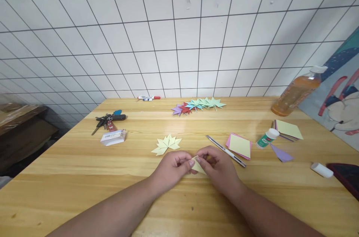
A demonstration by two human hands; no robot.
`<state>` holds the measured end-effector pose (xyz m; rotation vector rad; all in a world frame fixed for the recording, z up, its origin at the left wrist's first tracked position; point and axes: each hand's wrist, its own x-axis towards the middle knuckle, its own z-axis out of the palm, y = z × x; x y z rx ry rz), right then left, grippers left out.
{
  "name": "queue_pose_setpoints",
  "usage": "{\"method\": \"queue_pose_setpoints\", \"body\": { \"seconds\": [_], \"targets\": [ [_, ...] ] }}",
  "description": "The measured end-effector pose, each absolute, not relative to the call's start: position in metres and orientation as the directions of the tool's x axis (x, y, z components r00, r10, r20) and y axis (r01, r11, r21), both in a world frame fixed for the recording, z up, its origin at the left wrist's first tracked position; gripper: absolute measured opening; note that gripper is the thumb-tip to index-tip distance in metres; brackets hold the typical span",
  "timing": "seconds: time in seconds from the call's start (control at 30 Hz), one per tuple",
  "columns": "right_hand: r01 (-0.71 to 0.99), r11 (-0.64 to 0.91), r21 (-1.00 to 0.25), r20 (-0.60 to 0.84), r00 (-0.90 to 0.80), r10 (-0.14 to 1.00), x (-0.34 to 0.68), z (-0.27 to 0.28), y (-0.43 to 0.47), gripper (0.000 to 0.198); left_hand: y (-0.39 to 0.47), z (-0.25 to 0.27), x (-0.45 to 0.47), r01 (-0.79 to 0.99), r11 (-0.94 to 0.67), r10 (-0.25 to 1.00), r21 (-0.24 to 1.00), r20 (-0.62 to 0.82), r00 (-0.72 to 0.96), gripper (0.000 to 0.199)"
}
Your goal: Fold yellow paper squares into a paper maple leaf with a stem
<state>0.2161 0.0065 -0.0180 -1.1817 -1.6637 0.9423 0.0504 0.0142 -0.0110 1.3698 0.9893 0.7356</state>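
Note:
Between both hands is a small piece of pale yellow paper (198,166), partly covered by the fingers. My left hand (174,166) pinches its left edge between thumb and fingers. My right hand (217,169) grips the same paper from the right, thumb on top. Just beyond the left hand lies a yellow folded paper leaf (167,144) with several points. A silver craft knife (226,151) rests slantwise beyond the right hand. Next to it sits a stack of square paper sheets (239,145), yellow on top with pink beneath.
Against the tiled wall lie several coloured paper leaves (199,105) and a marker (149,98). Keys (108,120) and a small white box (113,137) are at left. At right stand a glue stick (267,138), more paper (288,129), a purple piece (281,153), a white cap (322,170) and a bottle (298,91).

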Motion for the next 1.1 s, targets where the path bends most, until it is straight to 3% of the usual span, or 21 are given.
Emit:
{"method": "queue_pose_setpoints", "body": {
  "seconds": [0.27, 0.57, 0.73, 1.1],
  "targets": [
    [0.321, 0.392, -0.862, 0.328, -0.236, 0.915, 0.22, -0.0239, 0.0101, 0.015, 0.0194, -0.0121, 0.045, 0.072, 0.184, 0.903, 0.98, -0.198, 0.382, 0.033],
    [0.337, 0.403, -0.851, 0.325, -0.266, 0.908, 0.2212, -0.0199, 0.0094, 0.017, 0.0226, -0.01, 0.0427, 0.069, 0.175, 0.884, 0.982, -0.188, 0.428, 0.031],
    [0.37, 0.395, -0.841, 0.316, -0.258, 0.913, 0.2212, -0.0176, 0.0086, 0.016, 0.0221, -0.0064, 0.0422, 0.089, 0.123, 0.874, 0.988, -0.151, 0.463, 0.041],
    [0.392, 0.4, -0.828, 0.303, -0.287, 0.909, 0.2203, -0.017, 0.0089, 0.016, 0.0221, -0.0065, 0.0457, 0.137, 0.188, 0.881, 0.973, -0.228, 0.414, 0.033]
  ]
}}
